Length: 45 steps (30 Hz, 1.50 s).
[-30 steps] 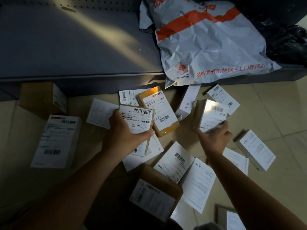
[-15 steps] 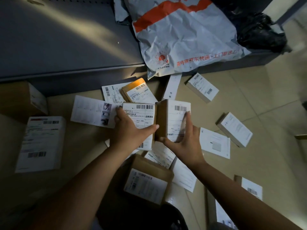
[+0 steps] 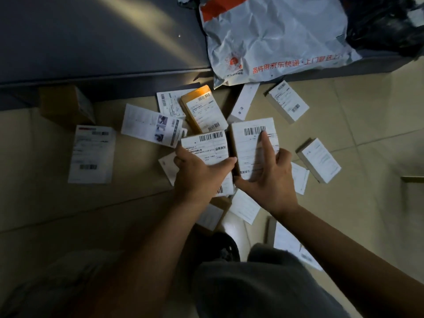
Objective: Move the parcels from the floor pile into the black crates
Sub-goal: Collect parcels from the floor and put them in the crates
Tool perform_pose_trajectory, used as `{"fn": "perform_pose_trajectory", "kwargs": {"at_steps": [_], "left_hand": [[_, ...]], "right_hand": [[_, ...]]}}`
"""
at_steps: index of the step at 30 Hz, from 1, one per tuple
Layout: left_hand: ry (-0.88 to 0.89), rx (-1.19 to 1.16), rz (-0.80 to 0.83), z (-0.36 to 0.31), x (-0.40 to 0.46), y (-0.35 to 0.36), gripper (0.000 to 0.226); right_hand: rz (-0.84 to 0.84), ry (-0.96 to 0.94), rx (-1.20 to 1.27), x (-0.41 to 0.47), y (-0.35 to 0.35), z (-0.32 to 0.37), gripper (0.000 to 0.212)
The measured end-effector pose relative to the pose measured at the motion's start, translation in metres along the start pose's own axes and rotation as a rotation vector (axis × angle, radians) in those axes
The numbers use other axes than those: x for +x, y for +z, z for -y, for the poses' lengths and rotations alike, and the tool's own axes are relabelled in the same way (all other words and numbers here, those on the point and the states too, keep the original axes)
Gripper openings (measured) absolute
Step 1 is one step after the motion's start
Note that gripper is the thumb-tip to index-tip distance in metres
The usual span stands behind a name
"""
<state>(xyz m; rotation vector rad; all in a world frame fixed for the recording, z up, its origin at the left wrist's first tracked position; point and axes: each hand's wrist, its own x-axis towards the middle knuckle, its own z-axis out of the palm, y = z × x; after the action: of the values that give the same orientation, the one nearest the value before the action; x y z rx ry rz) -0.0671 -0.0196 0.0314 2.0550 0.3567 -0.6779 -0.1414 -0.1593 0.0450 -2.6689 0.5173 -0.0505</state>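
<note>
While I crouch over the floor pile, my left hand [image 3: 197,174] grips a small flat cardboard parcel with a white barcode label [image 3: 205,149], thumb across its near right corner and fingers curled round the left edge, and my right hand [image 3: 267,177] holds a second flat white-labelled parcel [image 3: 252,145] just beside it, thumb under the near edge and forefinger lying straight up the label. Both parcels sit lifted above the scatter on the beige tiled floor [image 3: 355,214], their long sides almost touching. They look light and stiff, with slick label paper, so I judge a pinch across the edges safer than pressing on the faces. Behind them lies a yellow-taped brown box [image 3: 202,111], further right a small white box [image 3: 286,101], and on the grey metal shelf [image 3: 91,42] a crumpled grey and orange courier bag [image 3: 275,35]. No black crates are in view, so I'd have to turn to find them
</note>
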Motion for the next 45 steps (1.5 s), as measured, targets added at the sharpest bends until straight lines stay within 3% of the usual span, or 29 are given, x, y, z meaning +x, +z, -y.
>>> {"fn": "perform_pose_trajectory", "kwargs": {"at_steps": [7, 11, 18, 25, 28, 33, 40, 45], "left_hand": [[-0.097, -0.145, 0.056, -0.029, -0.116, -0.067, 0.105], [-0.144, -0.120, -0.056, -0.037, -0.206, -0.137, 0.101], [-0.144, -0.229, -0.210, -0.039, -0.333, -0.230, 0.103], [-0.183, -0.369, -0.397, 0.000, -0.438, -0.250, 0.105], [-0.202, -0.408, -0.474, 0.028, -0.484, -0.242, 0.103], [-0.336, -0.385, -0.600, 0.099, -0.565, -0.244, 0.115], [-0.534, -0.312, -0.742, 0.231, -0.700, -0.255, 0.112], [-0.607, -0.338, -0.845, 0.332, -0.834, -0.237, 0.110]], "right_hand": [[0.125, -0.009, -0.020, -0.056, -0.113, 0.058, 0.114], [0.221, -0.037, 0.024, -0.111, -0.165, 0.119, 0.119], [0.227, -0.029, 0.230, -0.191, -0.253, 0.205, 0.136], [0.300, -0.314, 0.240, -0.255, -0.289, 0.231, 0.136], [0.341, -0.405, 0.209, -0.290, -0.297, 0.225, 0.132], [0.570, -0.514, 0.169, -0.364, -0.294, 0.222, 0.132], [0.827, -0.809, 0.045, -0.508, -0.252, 0.224, 0.123], [0.983, -1.124, 0.024, -0.638, -0.244, 0.242, 0.090]]}}
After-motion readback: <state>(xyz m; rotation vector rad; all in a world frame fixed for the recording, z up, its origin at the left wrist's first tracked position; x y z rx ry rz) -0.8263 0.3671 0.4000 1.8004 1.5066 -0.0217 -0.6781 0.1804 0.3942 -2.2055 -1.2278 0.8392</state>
